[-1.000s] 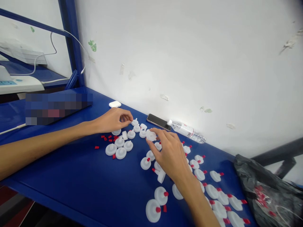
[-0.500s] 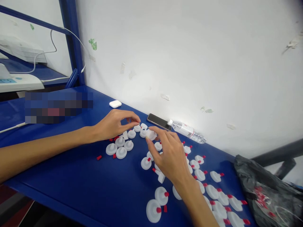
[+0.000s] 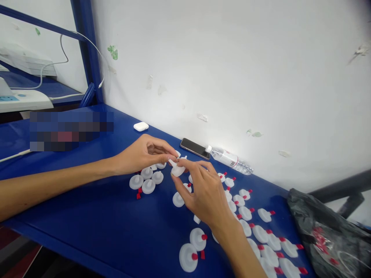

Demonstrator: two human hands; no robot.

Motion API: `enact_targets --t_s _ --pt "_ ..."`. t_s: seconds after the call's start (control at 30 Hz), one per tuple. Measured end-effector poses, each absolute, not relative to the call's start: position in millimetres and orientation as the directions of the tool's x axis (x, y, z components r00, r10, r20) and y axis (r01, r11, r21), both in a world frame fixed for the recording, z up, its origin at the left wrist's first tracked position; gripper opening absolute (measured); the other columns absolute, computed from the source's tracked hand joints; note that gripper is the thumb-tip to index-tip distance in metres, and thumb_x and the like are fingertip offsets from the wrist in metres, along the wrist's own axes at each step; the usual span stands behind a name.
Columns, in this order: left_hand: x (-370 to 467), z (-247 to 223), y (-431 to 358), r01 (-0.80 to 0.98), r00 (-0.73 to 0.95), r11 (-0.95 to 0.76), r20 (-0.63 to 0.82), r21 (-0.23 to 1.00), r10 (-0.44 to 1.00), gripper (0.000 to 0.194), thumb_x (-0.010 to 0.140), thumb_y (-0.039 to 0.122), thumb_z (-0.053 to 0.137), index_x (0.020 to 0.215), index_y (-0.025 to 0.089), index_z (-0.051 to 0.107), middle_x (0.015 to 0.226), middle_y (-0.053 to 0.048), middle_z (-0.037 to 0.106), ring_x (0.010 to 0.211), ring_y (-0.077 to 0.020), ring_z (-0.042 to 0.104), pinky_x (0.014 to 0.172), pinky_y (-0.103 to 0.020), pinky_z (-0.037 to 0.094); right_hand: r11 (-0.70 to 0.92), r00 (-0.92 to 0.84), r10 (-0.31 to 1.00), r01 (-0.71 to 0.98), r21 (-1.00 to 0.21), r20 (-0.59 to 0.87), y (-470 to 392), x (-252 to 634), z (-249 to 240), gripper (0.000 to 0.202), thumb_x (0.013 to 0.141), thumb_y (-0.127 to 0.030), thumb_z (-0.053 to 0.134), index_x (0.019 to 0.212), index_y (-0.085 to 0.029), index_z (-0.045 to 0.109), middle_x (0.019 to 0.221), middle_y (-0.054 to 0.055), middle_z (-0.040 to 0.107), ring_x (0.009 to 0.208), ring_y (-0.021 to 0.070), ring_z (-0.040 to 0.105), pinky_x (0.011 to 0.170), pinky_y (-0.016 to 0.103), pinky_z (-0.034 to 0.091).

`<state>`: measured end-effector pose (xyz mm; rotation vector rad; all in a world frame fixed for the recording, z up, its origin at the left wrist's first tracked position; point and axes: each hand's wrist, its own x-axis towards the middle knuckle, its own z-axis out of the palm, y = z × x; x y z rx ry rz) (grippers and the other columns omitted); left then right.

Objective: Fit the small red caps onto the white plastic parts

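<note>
My right hand (image 3: 203, 189) pinches a white plastic nozzle cap (image 3: 177, 170) between thumb and fingers, its narrow spout tilted up and left. My left hand (image 3: 146, 154) meets it from the left, thumb and forefinger closed together by the spout; whatever they hold is hidden. Left of the right hand lies a cluster of white nozzle caps with bare spouts (image 3: 148, 186). Beneath and right of the right forearm are many white nozzle caps with red tips (image 3: 269, 255). Loose red tips (image 3: 138, 196) lie by the left cluster.
Along the wall on the blue table (image 3: 116, 231) lie a white earphone case (image 3: 141, 126), a phone (image 3: 194, 148) and a clear plastic bottle (image 3: 230, 160). A dark plastic bag (image 3: 327, 231) with red tips inside sits at the right edge. A white power strip (image 3: 26, 100) is at left.
My left hand has moved right to meet the nozzle cap. My right hand has shifted slightly left, and its cap now shows its spout. A loose red tip moved right to the left cluster.
</note>
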<state>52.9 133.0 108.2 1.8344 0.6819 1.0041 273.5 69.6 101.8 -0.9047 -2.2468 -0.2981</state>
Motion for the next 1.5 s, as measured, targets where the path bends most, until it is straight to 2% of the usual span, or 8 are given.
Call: enact_targets --t_s 0.27,0.6,0.83,0.9,1.0,1.13,1.3,1.5 --pt "51.9 112.6 131.1 0.005 0.499 -0.423 0.364 0.906 0.786 0.011 0.091 0.028 0.076 0.1 0.021 0.08 0.094 -0.003 0.081 0.086 -0.0152 0.077 0.074 -0.019 0.062 0.69 -0.488 0.546 0.723 -0.035 0.681 71.3 275.8 99.5 0.018 0.1 -0.02 0.065 0.117 -0.019 0.06 0.096 0.004 0.079 0.084 0.0191 0.073 0.09 0.036 0.049" --pt "51.9 109.0 133.3 0.009 0.553 -0.377 0.31 0.926 0.773 0.014 0.09 0.029 0.077 0.103 0.023 0.079 0.096 -0.004 0.082 0.093 -0.0189 0.079 0.078 -0.023 0.064 0.671 -0.474 0.55 0.741 -0.026 0.687 72.5 275.7 98.2 0.018 0.1 -0.02 0.063 0.118 -0.02 0.059 0.101 0.003 0.08 0.086 0.0186 0.074 0.085 0.034 0.049" --pt "54.1 108.1 131.2 0.034 0.533 -0.386 0.31 0.922 0.787 0.017 0.088 0.031 0.079 0.101 0.021 0.08 0.09 -0.005 0.081 0.087 -0.0199 0.078 0.077 -0.027 0.065 0.655 -0.47 0.584 0.755 -0.042 0.662 73.2 276.2 95.5 0.021 0.103 -0.023 0.06 0.123 -0.021 0.059 0.1 0.005 0.079 0.085 0.0202 0.073 0.085 0.036 0.051" --pt "54.7 107.9 130.0 0.056 0.493 -0.43 0.35 0.901 0.797 0.016 0.088 0.032 0.078 0.099 0.021 0.081 0.085 -0.004 0.08 0.078 -0.0169 0.076 0.07 -0.024 0.063 0.616 -0.416 0.652 0.778 -0.124 0.634 71.8 274.6 95.3 0.027 0.103 -0.027 0.06 0.129 -0.02 0.057 0.099 0.005 0.079 0.086 0.0223 0.073 0.084 0.037 0.052" --pt "55.4 106.6 127.4 0.121 0.42 -0.554 0.463 0.824 0.781 0.017 0.089 0.033 0.076 0.099 0.021 0.081 0.091 -0.005 0.08 0.074 -0.0152 0.072 0.066 -0.023 0.06 0.534 -0.306 0.795 0.763 -0.364 0.524 68.9 271.8 96.1 0.045 0.103 -0.034 0.06 0.145 -0.022 0.049 0.112 0.007 0.078 0.093 0.0243 0.075 0.084 0.039 0.056" --pt "55.3 100.7 124.4 0.239 0.424 -0.791 0.673 0.563 0.607 0.016 0.094 0.03 0.069 0.103 0.022 0.08 0.096 -0.005 0.08 0.077 -0.0148 0.07 0.065 -0.023 0.057 0.467 -0.273 0.88 0.643 -0.608 0.388 67.1 269.2 96.9 0.05 0.104 -0.041 0.055 0.151 -0.026 0.047 0.121 0.007 0.077 0.109 0.0259 0.074 0.087 0.038 0.059" --pt "51.2 92.1 123.4 0.349 0.531 -0.884 0.711 0.312 0.461 0.024 0.098 0.032 0.063 0.118 0.031 0.075 0.084 0.0 0.079 0.064 -0.0108 0.066 0.063 -0.021 0.053 0.47 -0.307 0.881 0.503 -0.725 0.359 66.9 265.9 95.2 0.045 0.102 -0.046 0.059 0.143 -0.027 0.056 0.13 0.006 0.074 0.114 0.0249 0.072 0.098 0.04 0.057" --pt "49.3 92.2 119.2 0.357 0.583 -0.9 0.694 0.249 0.423 0.026 0.099 0.034 0.06 0.121 0.034 0.073 0.083 0.001 0.08 0.064 -0.0113 0.067 0.062 -0.021 0.05 0.446 -0.279 0.893 0.456 -0.77 0.352 63.4 262.2 97.8 0.037 0.1 -0.039 0.063 0.135 -0.028 0.061 0.128 0.004 0.074 0.109 0.0227 0.072 0.098 0.039 0.057"
